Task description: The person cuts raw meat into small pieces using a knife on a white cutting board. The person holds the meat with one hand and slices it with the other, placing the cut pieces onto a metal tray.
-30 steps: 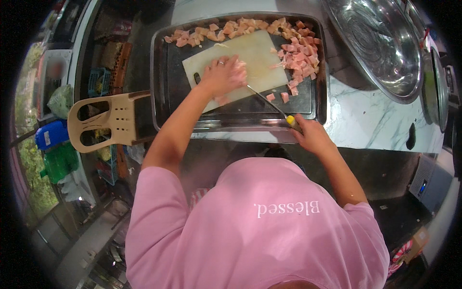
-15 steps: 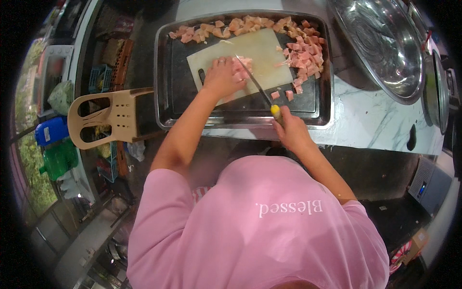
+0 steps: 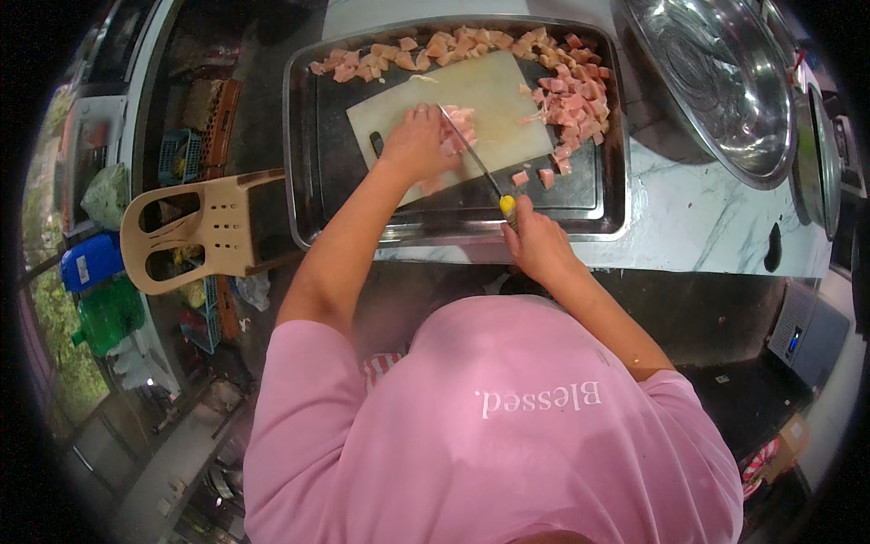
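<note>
The right hand (image 3: 536, 240) is closed around the handle of a long, narrow-bladed metal knife with a yellow-collared handle (image 3: 489, 181); the blade slants far and leftward over the board, its tip near the left fingers. The left hand (image 3: 417, 145) lies over pale pink raw meat (image 3: 462, 127), fingers lowered; whether they grip it cannot be determined. This meat is on a cream rectangular cutting board (image 3: 507, 118), set askew inside a dark rectangular metal tray (image 3: 326, 172). Pink meat cubes (image 3: 575, 100) line the tray's far and right sides; two lie apart, near the board's right corner. The tray rests on a white marbled table (image 3: 689, 218).
</note>
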A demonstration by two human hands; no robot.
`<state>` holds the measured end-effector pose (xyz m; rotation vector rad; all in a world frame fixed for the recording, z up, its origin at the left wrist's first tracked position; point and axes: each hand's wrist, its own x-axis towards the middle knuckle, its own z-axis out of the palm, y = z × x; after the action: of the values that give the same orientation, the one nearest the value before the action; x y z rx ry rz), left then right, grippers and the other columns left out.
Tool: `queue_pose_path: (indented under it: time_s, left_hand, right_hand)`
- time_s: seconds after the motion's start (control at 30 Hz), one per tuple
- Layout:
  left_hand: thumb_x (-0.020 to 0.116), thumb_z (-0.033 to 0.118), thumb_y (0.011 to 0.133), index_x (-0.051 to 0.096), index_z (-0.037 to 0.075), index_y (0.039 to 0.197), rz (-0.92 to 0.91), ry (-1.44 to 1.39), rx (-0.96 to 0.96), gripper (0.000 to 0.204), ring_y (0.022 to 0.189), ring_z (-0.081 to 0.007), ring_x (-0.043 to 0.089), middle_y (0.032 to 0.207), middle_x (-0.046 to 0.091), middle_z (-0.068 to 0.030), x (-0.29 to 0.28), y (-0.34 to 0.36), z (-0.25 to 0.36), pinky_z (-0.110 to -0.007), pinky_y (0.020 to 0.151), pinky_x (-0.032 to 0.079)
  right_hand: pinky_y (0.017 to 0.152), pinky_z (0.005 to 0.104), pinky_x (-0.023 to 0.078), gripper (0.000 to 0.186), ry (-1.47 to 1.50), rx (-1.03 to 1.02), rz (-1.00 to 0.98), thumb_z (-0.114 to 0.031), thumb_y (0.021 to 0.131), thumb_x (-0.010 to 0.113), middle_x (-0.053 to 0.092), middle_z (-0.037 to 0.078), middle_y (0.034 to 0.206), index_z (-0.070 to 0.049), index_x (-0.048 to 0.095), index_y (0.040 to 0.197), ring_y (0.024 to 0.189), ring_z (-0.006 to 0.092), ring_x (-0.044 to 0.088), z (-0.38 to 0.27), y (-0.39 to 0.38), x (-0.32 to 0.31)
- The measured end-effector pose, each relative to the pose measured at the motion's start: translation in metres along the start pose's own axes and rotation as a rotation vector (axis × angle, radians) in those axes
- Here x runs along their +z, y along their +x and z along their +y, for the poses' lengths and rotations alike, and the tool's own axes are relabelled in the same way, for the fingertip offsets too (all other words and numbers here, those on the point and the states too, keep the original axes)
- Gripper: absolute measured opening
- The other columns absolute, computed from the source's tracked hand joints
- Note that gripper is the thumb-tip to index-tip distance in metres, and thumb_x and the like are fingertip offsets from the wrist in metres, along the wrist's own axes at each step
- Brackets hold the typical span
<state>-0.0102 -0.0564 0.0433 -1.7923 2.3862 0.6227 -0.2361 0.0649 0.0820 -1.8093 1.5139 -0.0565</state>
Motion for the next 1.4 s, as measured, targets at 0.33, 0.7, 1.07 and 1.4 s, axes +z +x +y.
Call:
queue_pose_path:
  time_s: [0.33,0.7,1.07,1.4]
  left_hand:
    - [0.077,0.037,0.070,0.043,-0.005,0.124,0.035,0.044,0.038,0.077,0.117,-0.0370,0.048,0.123,0.048,-0.0202,0.019,0.004,-0.005,-0.041,0.096,0.047]
    - [0.078,0.036,0.071,0.043,-0.007,0.125,0.146,0.009,-0.067,0.076,0.119,-0.0375,0.046,0.122,0.049,-0.0227,0.026,-0.005,0.004,-0.044,0.100,0.043]
    - [0.078,0.040,0.069,0.046,-0.004,0.124,0.167,-0.112,-0.173,0.077,0.117,-0.0398,0.047,0.121,0.051,-0.0221,0.010,-0.025,0.004,-0.047,0.097,0.043]
    - [0.075,0.038,0.072,0.049,-0.006,0.117,0.116,-0.069,-0.090,0.067,0.113,-0.0386,0.050,0.116,0.052,-0.0227,0.013,-0.023,0.000,-0.044,0.097,0.044]
  right_hand:
    - [0.073,0.0544,0.050,0.031,0.007,-0.054,0.008,-0.018,0.090,0.058,0.065,0.027,0.086,0.001,0.041,0.108,0.083,0.0470,0.063,-0.003,0.054,0.009]
    - [0.076,0.0525,0.049,0.041,-0.150,0.042,-0.093,-0.018,0.090,0.059,0.066,0.026,0.090,0.000,0.039,0.121,0.086,0.0470,0.062,0.032,0.033,-0.024]
    - [0.073,0.0555,0.050,0.034,0.030,-0.044,0.123,-0.022,0.089,0.061,0.065,0.028,0.084,-0.004,0.042,0.110,0.085,0.0476,0.063,0.026,0.024,-0.057]
    - [0.070,0.0560,0.048,0.033,-0.017,-0.038,-0.077,-0.021,0.092,0.058,0.064,0.029,0.084,0.000,0.038,0.108,0.081,0.0494,0.062,-0.012,0.005,-0.012]
